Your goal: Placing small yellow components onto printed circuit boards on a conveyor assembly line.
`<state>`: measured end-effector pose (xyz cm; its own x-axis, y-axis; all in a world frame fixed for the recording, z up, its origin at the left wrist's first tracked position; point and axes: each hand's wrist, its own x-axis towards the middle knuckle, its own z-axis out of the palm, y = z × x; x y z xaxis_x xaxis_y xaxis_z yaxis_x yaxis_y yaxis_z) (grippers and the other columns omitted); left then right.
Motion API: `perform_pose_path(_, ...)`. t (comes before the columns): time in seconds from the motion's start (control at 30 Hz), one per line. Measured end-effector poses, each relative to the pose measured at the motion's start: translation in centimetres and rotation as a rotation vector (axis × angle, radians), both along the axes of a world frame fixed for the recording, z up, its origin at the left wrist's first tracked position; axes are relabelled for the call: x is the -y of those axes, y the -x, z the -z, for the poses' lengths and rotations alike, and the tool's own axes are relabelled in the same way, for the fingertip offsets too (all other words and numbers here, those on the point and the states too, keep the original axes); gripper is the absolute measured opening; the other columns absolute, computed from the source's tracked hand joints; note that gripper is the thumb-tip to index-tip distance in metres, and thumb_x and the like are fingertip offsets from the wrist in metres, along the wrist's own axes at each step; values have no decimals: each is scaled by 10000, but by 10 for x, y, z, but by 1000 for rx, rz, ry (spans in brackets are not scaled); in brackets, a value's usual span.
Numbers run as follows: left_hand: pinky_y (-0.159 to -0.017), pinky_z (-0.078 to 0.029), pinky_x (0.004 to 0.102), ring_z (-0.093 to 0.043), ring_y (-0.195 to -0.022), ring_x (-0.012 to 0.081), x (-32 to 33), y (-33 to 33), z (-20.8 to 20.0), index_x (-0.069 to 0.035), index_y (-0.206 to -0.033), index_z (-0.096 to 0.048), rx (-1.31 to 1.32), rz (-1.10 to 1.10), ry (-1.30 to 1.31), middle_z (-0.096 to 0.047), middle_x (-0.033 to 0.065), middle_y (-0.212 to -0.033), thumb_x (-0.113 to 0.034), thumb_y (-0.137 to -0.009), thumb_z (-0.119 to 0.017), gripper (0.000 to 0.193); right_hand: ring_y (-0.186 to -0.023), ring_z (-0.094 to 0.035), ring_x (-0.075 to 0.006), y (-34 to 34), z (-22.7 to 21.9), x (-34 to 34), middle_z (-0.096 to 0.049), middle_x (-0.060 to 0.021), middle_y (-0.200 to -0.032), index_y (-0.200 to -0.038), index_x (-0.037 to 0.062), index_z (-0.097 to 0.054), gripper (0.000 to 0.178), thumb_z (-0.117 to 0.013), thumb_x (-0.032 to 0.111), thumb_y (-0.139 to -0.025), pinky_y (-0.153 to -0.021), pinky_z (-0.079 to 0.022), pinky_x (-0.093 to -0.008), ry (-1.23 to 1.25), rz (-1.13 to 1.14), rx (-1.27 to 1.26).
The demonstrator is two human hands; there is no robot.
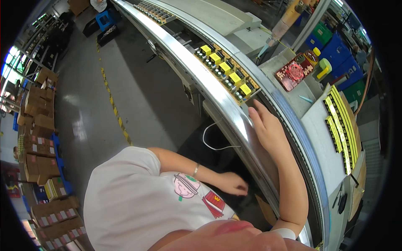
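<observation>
A curved metal conveyor (222,100) sweeps through a factory hall with a grey concrete floor (125,83) and stacked cardboard boxes (39,138) at the left. The right hand (268,127) lies open and flat on the belt, just behind the circuit board with yellow parts (228,71). The left hand (232,184) hangs loosely curled below the conveyor edge, holding nothing.

A single head-worn fisheye view looks steeply down and sideways over the wearer's own white shirt (138,201), so the scene appears rotated. The conveyor rail (217,90) sweeps in a curve from upper left to lower right, close beneath the lens. The grey floor (104,83) and stacked cardboard boxes (37,125) lie farther off at left. Edges bend toward the dark rim.
</observation>
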<state>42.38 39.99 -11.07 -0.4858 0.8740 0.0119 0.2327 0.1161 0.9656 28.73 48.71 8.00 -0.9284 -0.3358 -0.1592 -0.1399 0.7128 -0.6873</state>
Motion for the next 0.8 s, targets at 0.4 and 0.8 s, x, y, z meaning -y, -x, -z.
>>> perform_pose_path(0.4,-788,-524,330,-654,-785,185,-16,41,108,-83,-1110,-693,417,-229,107,-703,79,-969,-265,-1003,-546,257,-1198,-550,-359,-18,14,10,-585,-213,-1310,-1317,-81,-549,546,-514,374,-1017,-1018,-449,-396,-73,-44,-157)
perform_pose_path(0.8,-792,-524,344,-655,-771,198,-15,41,105,-64,-1115,-677,350,-199,160,-699,76,-969,-237,-998,-544,247,-1014,-565,-324,-22,15,12,-586,-173,-1066,-1058,-1,-587,366,-603,355,-975,-891,-483,-407,-151,50,-367)
